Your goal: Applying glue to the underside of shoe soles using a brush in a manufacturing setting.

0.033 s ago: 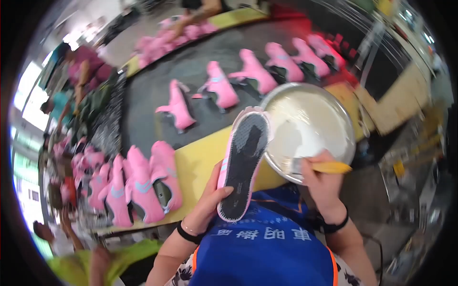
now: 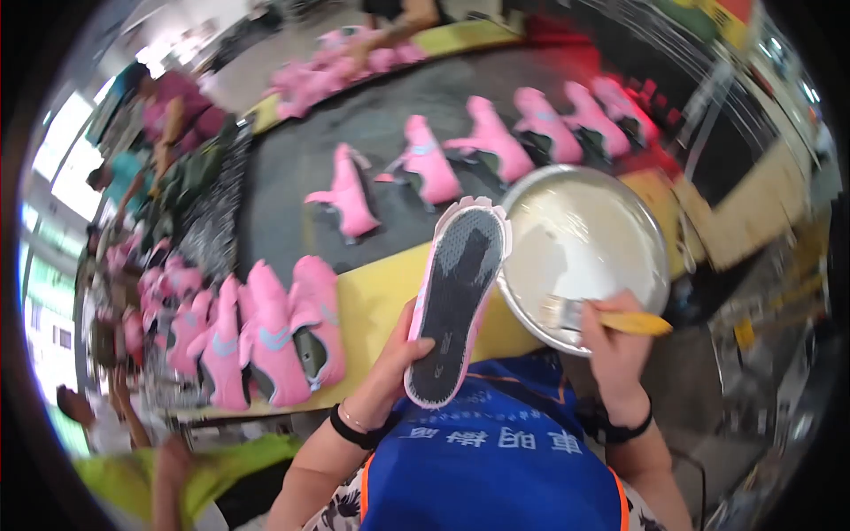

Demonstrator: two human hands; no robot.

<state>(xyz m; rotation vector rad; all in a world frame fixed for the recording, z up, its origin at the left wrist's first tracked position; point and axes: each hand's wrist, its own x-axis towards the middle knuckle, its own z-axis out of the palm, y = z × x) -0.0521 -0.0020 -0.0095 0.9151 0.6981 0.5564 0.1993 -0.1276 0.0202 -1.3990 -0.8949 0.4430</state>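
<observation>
My left hand (image 2: 398, 358) grips a pink shoe upper (image 2: 485, 323) by its side and lower end, thumb on the underside. That dark grey bottom (image 2: 453, 301) faces me, with a darker, wet-looking patch near the far end and a pale, scalloped edge around the tip. My right hand (image 2: 620, 345) is closed around the yellow handle of a flat brush (image 2: 645, 322). Its pale bristles are at the near left part of a round metal basin (image 2: 665, 257) of whitish liquid (image 2: 584, 248); whether they touch the liquid I cannot tell. The brush is apart from the shoe.
Several pink shoes (image 2: 429, 168) stand in a row on a dark conveyor belt (image 2: 292, 203), running toward a red-lit opening. More pink shoes (image 2: 279, 354) crowd the yellow ledge (image 2: 390, 296) on my left. Across the belt, a person's arm (image 2: 398, 31) reaches over piled pink pieces.
The surroundings have shifted a little to the right in the picture. My right hand and the brush have moved slightly right; the shoe stays almost in place in my left hand.
</observation>
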